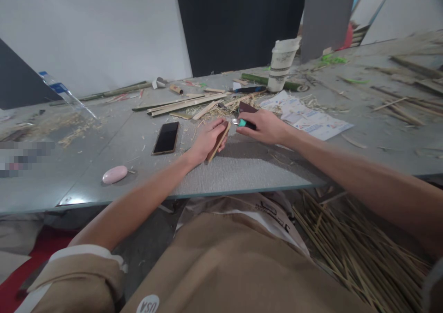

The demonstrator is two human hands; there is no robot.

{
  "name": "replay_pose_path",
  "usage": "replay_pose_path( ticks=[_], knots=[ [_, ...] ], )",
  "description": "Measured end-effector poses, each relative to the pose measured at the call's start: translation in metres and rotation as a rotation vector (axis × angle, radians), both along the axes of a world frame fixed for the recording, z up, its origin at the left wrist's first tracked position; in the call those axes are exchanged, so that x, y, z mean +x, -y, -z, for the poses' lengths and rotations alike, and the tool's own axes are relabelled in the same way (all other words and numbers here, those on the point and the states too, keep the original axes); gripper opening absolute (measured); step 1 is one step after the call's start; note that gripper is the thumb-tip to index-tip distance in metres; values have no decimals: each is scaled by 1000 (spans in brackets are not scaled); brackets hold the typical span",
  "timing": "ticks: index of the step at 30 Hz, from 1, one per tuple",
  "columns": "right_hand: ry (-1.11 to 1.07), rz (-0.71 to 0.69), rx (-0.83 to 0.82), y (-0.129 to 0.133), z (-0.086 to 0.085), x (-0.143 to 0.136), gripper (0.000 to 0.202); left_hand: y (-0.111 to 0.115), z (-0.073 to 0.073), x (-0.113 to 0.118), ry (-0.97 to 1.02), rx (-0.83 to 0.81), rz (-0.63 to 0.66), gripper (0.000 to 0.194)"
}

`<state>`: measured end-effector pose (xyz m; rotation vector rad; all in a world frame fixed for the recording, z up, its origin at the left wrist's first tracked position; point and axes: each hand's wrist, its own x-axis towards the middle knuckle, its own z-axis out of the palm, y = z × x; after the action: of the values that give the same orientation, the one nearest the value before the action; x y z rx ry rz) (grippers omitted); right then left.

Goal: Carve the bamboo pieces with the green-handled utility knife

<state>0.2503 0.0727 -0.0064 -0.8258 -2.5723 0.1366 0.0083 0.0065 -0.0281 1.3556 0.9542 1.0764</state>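
Observation:
Near the middle of the grey table, my left hand [208, 141] is closed around a short flat piece of bamboo [218, 143], which slants upward to the right. Just right of it, my right hand [262, 126] grips a tool with a black and teal handle [246, 124]. The tool's small metal end points at the top of the bamboo piece; whether they touch is too small to tell. A dark brown object [248, 108] shows behind my right fingers. Bamboo strips [188, 104] and thin shavings lie just beyond my hands.
A phone [166, 138] and a pink oval object [115, 175] lie left of my hands. Printed paper [308, 116] and a paper cup [283, 65] stand or lie at the right. A plastic bottle [67, 93] is at far left. Bamboo sticks [356, 248] are below the table edge.

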Motion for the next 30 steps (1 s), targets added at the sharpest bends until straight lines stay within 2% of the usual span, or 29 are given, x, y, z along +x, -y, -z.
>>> replay_pose_path(
  ticks=[15, 21, 30],
  knots=[
    [1, -12, 6, -1, 0, 0, 65, 4, -5, 1, 46, -15, -8, 31],
    [4, -9, 28, -1, -1, 1, 65, 6, -9, 2, 101, -9, -52, 30],
    [34, -50, 26, -2, 0, 2, 72, 2, -6, 3, 105, -11, -84, 30]
  ],
)
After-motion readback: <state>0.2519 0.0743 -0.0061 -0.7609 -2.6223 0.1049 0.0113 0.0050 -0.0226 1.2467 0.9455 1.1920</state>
